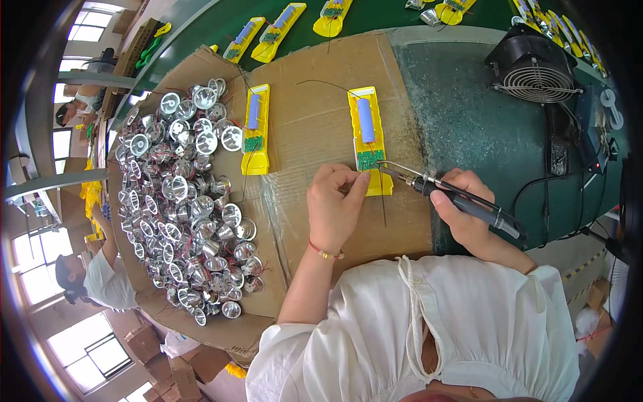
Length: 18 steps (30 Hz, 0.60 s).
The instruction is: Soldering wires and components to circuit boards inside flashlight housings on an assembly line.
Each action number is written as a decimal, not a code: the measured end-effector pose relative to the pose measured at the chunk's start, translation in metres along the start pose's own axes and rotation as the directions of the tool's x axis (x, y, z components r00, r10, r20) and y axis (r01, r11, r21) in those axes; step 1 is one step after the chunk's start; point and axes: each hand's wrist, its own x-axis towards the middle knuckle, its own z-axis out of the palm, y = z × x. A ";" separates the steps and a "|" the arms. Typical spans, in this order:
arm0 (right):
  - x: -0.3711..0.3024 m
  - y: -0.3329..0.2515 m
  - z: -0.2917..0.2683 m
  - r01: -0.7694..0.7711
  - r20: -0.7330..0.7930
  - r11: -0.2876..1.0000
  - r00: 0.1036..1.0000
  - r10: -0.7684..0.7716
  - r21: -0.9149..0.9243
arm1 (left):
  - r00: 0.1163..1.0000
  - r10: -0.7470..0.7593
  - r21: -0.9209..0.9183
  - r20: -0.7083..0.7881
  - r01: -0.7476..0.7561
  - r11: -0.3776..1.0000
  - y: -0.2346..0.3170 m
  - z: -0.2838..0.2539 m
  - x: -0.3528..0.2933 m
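My right hand (467, 209) is wrapped round a soldering iron (485, 213) with a thin metal guide tube along it. Its tip meets the small green circuit board (370, 159) in a yellow plastic housing (380, 127). A blue-purple cylindrical battery (366, 120) lies in the same housing, above the board, and thin dark wires stick out at both ends. At the board's lower left edge, my left hand (336, 201) has thumb and forefinger pinched together; what they hold is too small to make out. A second yellow housing (255, 130), with battery and board, lies to the left.
A heap of shiny silver reflector cups (177, 194) with wires fills the cardboard's left side. More yellow housings (279, 32) lie along the far green surface. A black fan (536, 67) stands at the far right, with cables (546, 181) near it. Two people (100, 275) are at the left.
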 end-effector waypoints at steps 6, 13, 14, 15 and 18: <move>0.000 -0.002 0.003 -0.044 -0.057 0.997 0.997 0.047 0.058 | 0.998 -0.057 -0.027 0.002 0.057 0.998 -0.002 -0.001 0.002; 0.004 -0.001 0.003 -0.032 -0.043 0.999 0.999 0.033 0.032 | 0.991 -0.129 -0.030 0.036 0.130 0.991 0.000 -0.003 0.008; 0.004 -0.001 0.005 -0.030 -0.051 0.999 0.998 0.032 0.041 | 0.988 -0.145 -0.021 0.051 0.146 0.989 0.001 -0.004 0.009; 0.005 0.000 0.007 -0.027 -0.059 0.998 0.998 0.030 0.050 | 0.985 -0.160 -0.012 0.066 0.161 0.987 0.002 -0.004 0.010; 0.008 0.001 0.009 -0.024 -0.043 0.999 0.999 0.026 0.038 | 0.988 -0.130 0.010 0.082 0.129 0.992 0.002 -0.005 0.012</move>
